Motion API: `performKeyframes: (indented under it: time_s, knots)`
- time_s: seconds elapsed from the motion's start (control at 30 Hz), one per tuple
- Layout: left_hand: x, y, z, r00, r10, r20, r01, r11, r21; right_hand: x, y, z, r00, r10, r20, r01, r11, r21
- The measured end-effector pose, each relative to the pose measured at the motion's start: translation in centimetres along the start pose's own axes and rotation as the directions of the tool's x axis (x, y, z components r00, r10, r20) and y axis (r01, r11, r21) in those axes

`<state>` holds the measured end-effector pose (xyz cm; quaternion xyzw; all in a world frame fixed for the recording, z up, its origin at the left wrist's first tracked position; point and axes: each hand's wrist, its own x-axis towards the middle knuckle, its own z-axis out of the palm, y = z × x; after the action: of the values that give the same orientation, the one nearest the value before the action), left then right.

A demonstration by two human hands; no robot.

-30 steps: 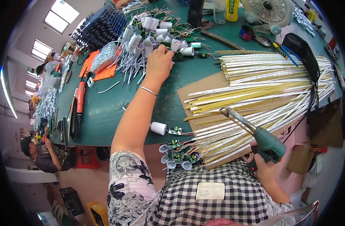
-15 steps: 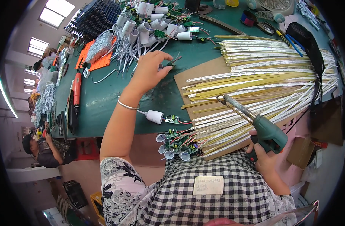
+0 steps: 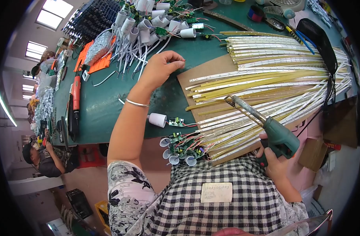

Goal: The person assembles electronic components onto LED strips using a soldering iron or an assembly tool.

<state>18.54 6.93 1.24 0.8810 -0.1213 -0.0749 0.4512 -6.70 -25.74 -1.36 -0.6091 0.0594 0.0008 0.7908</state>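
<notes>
My left hand [image 3: 161,67] hovers over the green table, thumb and forefinger pressed together; whatever it grips, if anything, is hidden. My right hand [image 3: 275,162] grips a green soldering gun [image 3: 281,135], its metal barrel and wire guide pointing up and left over the LED strips [image 3: 235,118]. Below my left wrist lies a white lamp cap [image 3: 157,120], its small circuit board [image 3: 176,122] wired to a strip end. At the table's near edge, several more caps and circuit boards [image 3: 184,148] sit bunched at the strip ends.
A pile of white lamp caps with cables [image 3: 144,25] lies at the back, beside an orange tray [image 3: 99,59]. A red electric screwdriver [image 3: 76,96] lies at left. Brown cardboard [image 3: 207,69] is under the strips. A black pouch [image 3: 319,43] lies across them; a co-worker [image 3: 46,157] sits at far left.
My left hand has shifted slightly right, its thumb and forefinger now closed together. The small board and wires seen at its fingers no longer show. My right hand keeps the soldering gun nearly still.
</notes>
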Motion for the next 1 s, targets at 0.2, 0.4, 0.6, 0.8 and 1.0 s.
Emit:
performKeyframes:
  time_s: [0.2, 0.4, 0.6, 0.8, 1.0]
  knots:
    - [-6.8, 5.4, 0.2, 0.987, -0.103, 0.126, 0.087, 0.987, 0.133, 0.1, -0.5, 0.1, 0.999, 0.048, -0.024, -0.049, 0.996, -0.079]
    - [-13.2, 5.5, 4.6, 0.889, 0.446, 0.102, -0.419, 0.704, 0.574, 0.4, -0.5, 0.1, 0.991, 0.086, 0.100, -0.069, 0.985, -0.159]
    - [-14.8, 4.7, 6.7, 0.856, 0.517, 0.005, -0.394, 0.647, 0.653, -1.3, 1.0, -3.9, 0.924, 0.044, 0.379, 0.211, 0.768, -0.604]
    - [-14.6, 4.4, 7.2, 0.839, 0.543, 0.030, -0.437, 0.640, 0.632, -1.1, 0.3, -1.5, 0.969, 0.029, 0.245, 0.105, 0.848, -0.519]
    - [-14.6, 4.2, 6.9, 0.841, 0.539, 0.045, -0.458, 0.667, 0.588, -0.2, -0.9, -0.7, 0.936, -0.009, 0.351, 0.227, 0.778, -0.585]
